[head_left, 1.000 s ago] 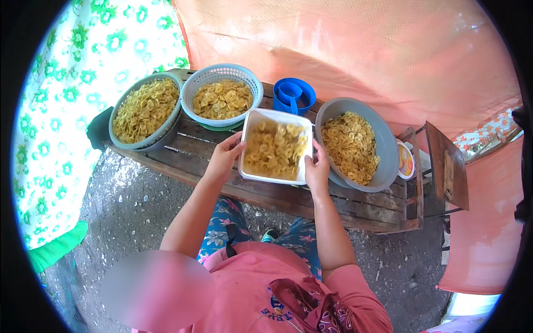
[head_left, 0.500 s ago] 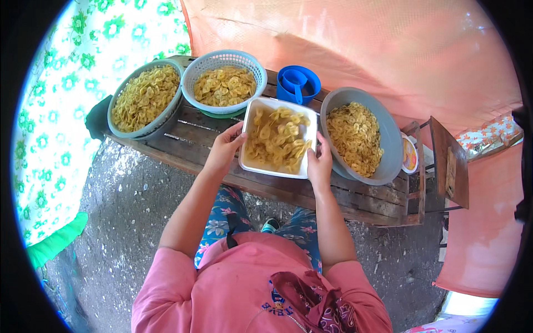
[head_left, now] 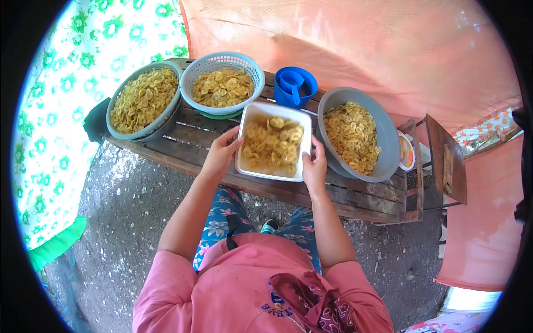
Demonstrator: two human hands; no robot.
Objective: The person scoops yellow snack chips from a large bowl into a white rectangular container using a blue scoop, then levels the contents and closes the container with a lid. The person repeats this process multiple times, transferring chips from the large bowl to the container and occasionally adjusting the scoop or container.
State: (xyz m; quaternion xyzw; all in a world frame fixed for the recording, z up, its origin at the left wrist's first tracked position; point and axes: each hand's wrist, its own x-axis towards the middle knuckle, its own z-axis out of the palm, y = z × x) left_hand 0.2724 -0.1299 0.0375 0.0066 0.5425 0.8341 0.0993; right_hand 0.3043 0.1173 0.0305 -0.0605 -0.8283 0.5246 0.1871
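Observation:
Between my hands is a white square tub [head_left: 273, 175], held up over the front of the bench with yellow banana chips [head_left: 272, 143] in its bottom, slightly blurred. My left hand [head_left: 224, 149] grips its left wall, and my right hand [head_left: 315, 166] grips the right wall, thumb on the rim. Just right of the tub stands a large grey basin [head_left: 390, 150] of banana chips. Behind the tub, a pale blue colander [head_left: 191, 69] holds more chips and rests over something green. A grey-green basket [head_left: 176, 102] heaped with chips is at the far left.
A slatted wooden bench [head_left: 189, 133] carries the containers. A blue container [head_left: 307, 100] with a blue dipper [head_left: 291, 81] inside stands at the back. A small round lidded tub [head_left: 407, 152] and a wooden chair [head_left: 446, 161] are on the right. An orange sheet [head_left: 355, 44] hangs behind.
The white tub has come slightly down and left with both hands still on it. The chips inside have shifted and lie flatter.

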